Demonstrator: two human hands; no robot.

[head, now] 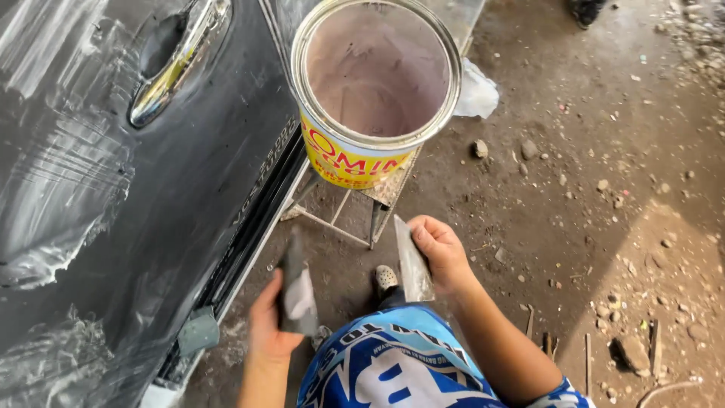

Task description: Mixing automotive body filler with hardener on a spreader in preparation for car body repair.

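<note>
— Grey filler is already smeared over the dark car door point(174, 196) in pale, streaky patches: a wide one on the upper left, another low near the sill. Judging by that, you have part of the spreading behind you, while the panel around the chrome handle point(170, 64) looks bare.

— What do I have in my hands right now?

— Your left hand point(266, 321) is closed around a dark spreader point(296, 291) that carries a whitish dab of filler; it sits just beside the door's lower edge, not touching it. Your right hand point(442, 253) pinches a second, lighter blade point(413, 261) by its upper end, tilted, a little apart from the first. To my eye you are between strokes, loading or cleaning one blade against the other.

— And the filler itself?

— The yellow can point(375, 83) stands open on a small metal stand point(362, 215), just ahead of your hands and next to the door. Its walls are coated pinkish-grey, and there seems to be material in the bottom, though I cannot tell how much.

— Anything you can't make out?

— Plenty. The door runs off the frame at the left and top, so how far the patches reach is hidden. Your knees and shirt cover the ground beneath you, and only a shoe tip point(386, 278) shows. Whether the smears are wet or cured, I cannot say.
</note>
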